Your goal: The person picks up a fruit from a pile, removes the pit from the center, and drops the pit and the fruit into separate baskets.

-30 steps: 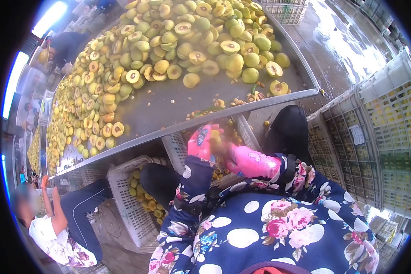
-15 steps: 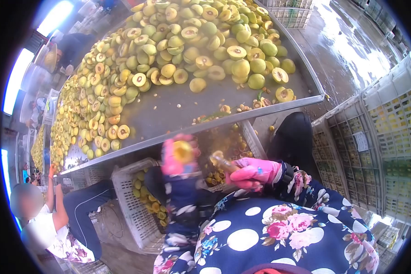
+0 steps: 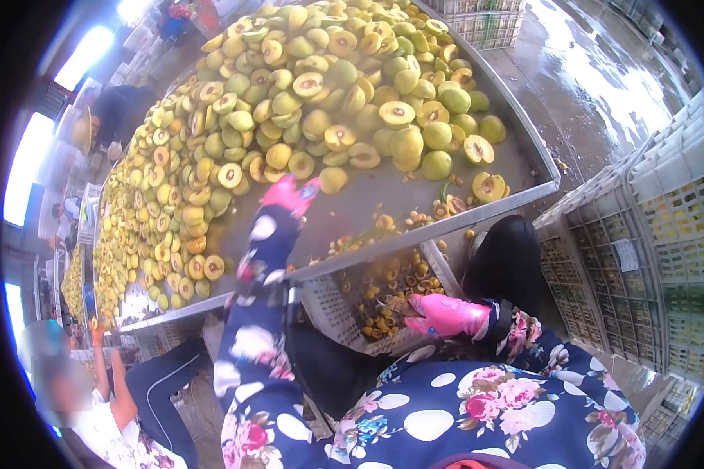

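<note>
My left hand (image 3: 292, 195), in a pink glove, reaches over the metal table (image 3: 352, 223) to the near edge of a heap of halved yellow-green fruit (image 3: 242, 121). Its fingers are spread and nothing shows in them; a fruit half (image 3: 334, 180) lies just beyond the fingertips. Lower down, my right hand (image 3: 450, 314), also pink-gloved, is closed around a small pitting tool (image 3: 401, 305), mostly hidden by the fingers and blurred. Below that hand and the table edge stands a crate (image 3: 328, 301) holding fruit pieces and scraps.
Stacked plastic crates (image 3: 641, 234) filled with fruit rise on my right, and more crates (image 3: 481, 27) stand beyond the table. At the left sits another person (image 3: 105, 406). Pits and scraps (image 3: 383, 227) lie along the table's near edge. The floor (image 3: 579, 70) looks wet.
My left hand has moved up and forward from above the crate to the fruit heap, and the fruit half it held is gone from it. My right hand stays low, shifted slightly.
</note>
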The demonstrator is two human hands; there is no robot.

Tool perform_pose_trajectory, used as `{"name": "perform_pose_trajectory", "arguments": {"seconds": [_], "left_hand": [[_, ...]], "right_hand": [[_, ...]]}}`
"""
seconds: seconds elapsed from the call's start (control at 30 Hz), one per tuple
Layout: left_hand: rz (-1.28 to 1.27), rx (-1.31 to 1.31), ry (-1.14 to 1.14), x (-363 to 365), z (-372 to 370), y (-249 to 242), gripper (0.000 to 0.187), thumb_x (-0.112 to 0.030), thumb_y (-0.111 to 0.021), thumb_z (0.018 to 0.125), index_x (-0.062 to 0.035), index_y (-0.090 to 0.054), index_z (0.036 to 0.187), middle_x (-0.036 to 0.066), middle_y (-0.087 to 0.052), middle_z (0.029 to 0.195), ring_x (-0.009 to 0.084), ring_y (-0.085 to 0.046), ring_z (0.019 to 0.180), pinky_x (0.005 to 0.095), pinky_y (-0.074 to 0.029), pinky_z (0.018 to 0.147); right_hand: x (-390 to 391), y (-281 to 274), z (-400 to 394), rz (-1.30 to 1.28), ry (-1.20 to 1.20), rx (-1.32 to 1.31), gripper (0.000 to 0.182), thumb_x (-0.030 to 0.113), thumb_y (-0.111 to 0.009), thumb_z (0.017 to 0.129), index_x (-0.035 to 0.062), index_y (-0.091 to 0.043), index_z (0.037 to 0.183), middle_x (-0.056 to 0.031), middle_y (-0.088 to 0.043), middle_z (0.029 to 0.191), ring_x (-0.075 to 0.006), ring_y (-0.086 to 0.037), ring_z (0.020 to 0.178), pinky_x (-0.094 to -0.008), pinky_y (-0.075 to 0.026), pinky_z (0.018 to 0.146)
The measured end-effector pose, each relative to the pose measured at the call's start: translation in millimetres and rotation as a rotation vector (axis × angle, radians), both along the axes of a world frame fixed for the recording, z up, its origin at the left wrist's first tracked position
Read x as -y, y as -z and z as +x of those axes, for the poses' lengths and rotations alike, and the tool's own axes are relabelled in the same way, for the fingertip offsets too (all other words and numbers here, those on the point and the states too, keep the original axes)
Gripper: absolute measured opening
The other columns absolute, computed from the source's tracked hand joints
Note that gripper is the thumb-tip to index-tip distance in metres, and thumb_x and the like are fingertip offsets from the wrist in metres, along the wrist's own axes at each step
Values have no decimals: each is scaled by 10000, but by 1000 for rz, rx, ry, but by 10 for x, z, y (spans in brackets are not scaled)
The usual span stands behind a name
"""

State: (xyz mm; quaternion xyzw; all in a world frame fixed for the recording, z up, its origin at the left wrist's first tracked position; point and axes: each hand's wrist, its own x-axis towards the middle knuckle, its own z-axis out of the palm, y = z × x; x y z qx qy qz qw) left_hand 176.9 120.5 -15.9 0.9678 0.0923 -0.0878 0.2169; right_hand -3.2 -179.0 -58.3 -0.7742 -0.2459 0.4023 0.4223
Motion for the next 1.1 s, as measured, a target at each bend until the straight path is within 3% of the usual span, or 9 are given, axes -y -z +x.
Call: {"name": "perform_pose_trajectory", "arguments": {"seconds": [0.13, 0.17, 0.3, 0.33, 0.4, 0.57, 0.87, 0.97, 1.1], "left_hand": [[135, -44, 108, 415, 482, 421, 722, -418, -732, 668, 44, -503, 1174, 225, -586, 1085, 318, -564, 1029, 366, -443, 877], [71, 20, -16, 592, 333, 202, 635, -322, -739, 677, 42, -519, 1148, 212, -582, 1097, 316, -570, 1007, 388, -468, 850], [-1194, -134, 102, 195, -53, 70, 512, -268, -586, 789, 22, -480, 1198, 220, -540, 1159, 336, -572, 972, 426, -512, 784], [-1672, -378, -163, 109, -108, 103, 497, -263, -528, 817, 15, -459, 1223, 224, -523, 1185, 347, -570, 964, 434, -523, 764], [-1883, -366, -220, 194, -535, -103, 530, -327, -454, 838, 20, -433, 1238, 230, -515, 1191, 374, -559, 974, 436, -525, 751], [-1954, -265, -376, 506, -1305, -312, 445, -349, -422, 927, 16, -480, 1175, 199, -561, 1117, 278, -588, 952, 379, -503, 782], [-1778, 34, -397, 977, -1770, -321, 399, -310, -379, 960, 36, -514, 1107, 147, -594, 1027, 231, -584, 916, 326, -482, 801], [-1573, 154, -362, 1073, -1830, -329, 396, -312, -406, 945, 38, -520, 1094, 154, -600, 993, 258, -591, 890, 359, -495, 781], [-1890, 46, -484, 1098, -1829, -365, 349, -261, -425, 946, 34, -512, 1110, 147, -605, 983, 231, -591, 893, 325, -486, 790]], "right_hand": [[64, -183, 94, -73, 69, -122, 388, 300, -511, 871, -56, -468, 1019, -275, -587, 858, -417, -576, 847, -435, -445, 708], [84, -211, 116, -70, 82, -134, 365, 290, -523, 875, -39, -465, 1023, -208, -599, 780, -330, -608, 716, -391, -463, 604], [170, -321, 150, 249, 310, -601, 276, 291, -554, 874, 63, -446, 985, 17, -454, 644, -54, -427, 464, -201, -355, 408], [168, -456, 188, 330, 327, -682, 287, 305, -556, 874, 65, -450, 991, 9, -466, 647, -61, -440, 466, -206, -360, 409], [139, -457, 206, 401, 280, -645, 276, 301, -551, 881, 71, -453, 997, 11, -477, 654, -55, -444, 468, -200, -360, 410], [-99, -733, 227, 436, 273, -471, 227, 248, -548, 875, 46, -475, 945, -8, -515, 637, -71, -497, 516, -230, -389, 443], [-237, -923, 52, 229, 241, 116, 339, 253, -568, 847, -39, -471, 989, -270, -580, 791, -426, -576, 751, -427, -438, 628], [-234, -887, 27, 156, 234, 195, 348, 247, -567, 845, -50, -464, 992, -269, -580, 796, -415, -584, 745, -435, -440, 622], [-255, -662, -21, 220, 238, 305, 341, 224, -558, 844, -59, -456, 1005, -274, -577, 797, -418, -582, 740, -442, -443, 622]]}}
